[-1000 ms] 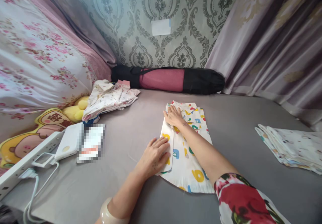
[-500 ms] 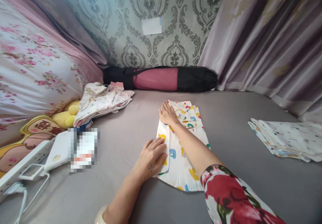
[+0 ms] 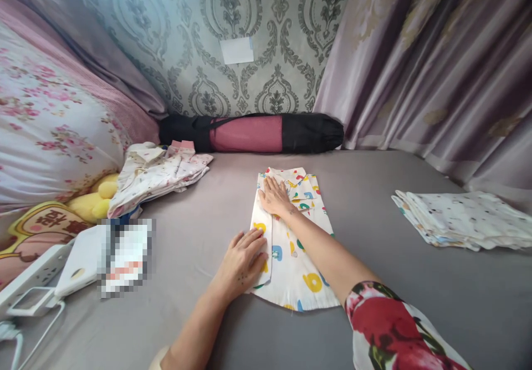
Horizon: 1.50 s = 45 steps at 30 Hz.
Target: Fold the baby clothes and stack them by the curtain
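A white child's shirt (image 3: 291, 253) with a colourful print lies on the grey bed sheet, its sides folded inward and its collar pointing away from me. My right hand (image 3: 275, 195) rests flat on the shirt's upper left part, just below the collar, with fingers stretched out. Lower down, my left hand (image 3: 244, 256) lies on the folded left side, fingers extended over the fabric and the wrist off the shirt's edge. Neither hand grips the cloth. Parts of the shirt's middle and right side are hidden under my right forearm.
Folded clothes (image 3: 158, 176) are piled at the left, beside a yellow plush toy (image 3: 93, 198). A power strip (image 3: 37, 270) with white cables lies near a white box-shaped device (image 3: 83, 259). More folded cloth (image 3: 461, 220) sits at right. A black-and-pink rolled bag (image 3: 249, 133) lines the wall.
My right hand has slid slightly down from the shirt's upper left edge, inward onto the cloth. My left hand stays on the folded side. The whole view has shifted a little.
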{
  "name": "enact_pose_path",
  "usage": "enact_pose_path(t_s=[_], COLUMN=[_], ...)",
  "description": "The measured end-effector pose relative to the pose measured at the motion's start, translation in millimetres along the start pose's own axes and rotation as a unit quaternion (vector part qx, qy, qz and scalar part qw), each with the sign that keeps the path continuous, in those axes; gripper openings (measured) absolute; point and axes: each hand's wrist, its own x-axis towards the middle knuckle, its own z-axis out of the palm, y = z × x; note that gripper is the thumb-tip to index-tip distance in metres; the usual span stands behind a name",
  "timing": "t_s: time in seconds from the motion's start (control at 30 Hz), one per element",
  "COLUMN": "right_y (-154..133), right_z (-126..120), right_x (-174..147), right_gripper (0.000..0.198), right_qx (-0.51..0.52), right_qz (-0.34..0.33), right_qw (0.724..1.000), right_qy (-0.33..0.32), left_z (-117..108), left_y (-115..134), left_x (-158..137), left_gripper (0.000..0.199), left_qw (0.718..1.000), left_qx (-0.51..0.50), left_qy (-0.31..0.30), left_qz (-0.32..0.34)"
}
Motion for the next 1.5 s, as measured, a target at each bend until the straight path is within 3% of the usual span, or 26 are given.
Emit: enact_pose_path(t_s=[0.3, 0.57, 0.8, 1.1, 1.33, 1.5], right_y=[-0.5, 23.9, 66.8, 61.8, 68.7, 81.7], right_z=[3.9, -30.2, -34.1, -17.3, -25.7, -37.2], right_x=[-2.2, -14.7, -38.8, -45.3, -47.9, -71.5], right_gripper=[0.061, 0.061, 0.062, 0.06, 0.062, 0.064], right_qx=[0.025, 0.12, 0.034, -0.037, 0.043, 0.079], right_qz=[0.005, 0.031, 0.094, 0.077, 0.073, 0.078], right_qw=[1.0, 0.992, 0.994, 0.996, 0.996, 0.994], right_qy=[0.01, -0.004, -0.034, -0.015, -0.018, -0.016], left_z=[1.7, -1.5, -8.3, -12.4, -9.4, -12.1], left_y=[-1.7, 1.3, 8.2, 10.9, 9.6, 2.0], left_x=[0.0, 0.2, 0.1, 0.5, 2.9, 23.4], left_gripper=[0.033, 0.034, 0.039, 0.052, 0.043, 0.042], left_qw=[1.0, 1.0, 0.999, 0.996, 0.998, 0.999], left_qx=[0.003, -0.012, -0.032, -0.045, -0.032, -0.01], left_qy=[0.002, 0.002, -0.014, -0.077, -0.041, -0.045], left_qz=[0.003, 0.001, 0.006, 0.012, 0.019, 0.006])
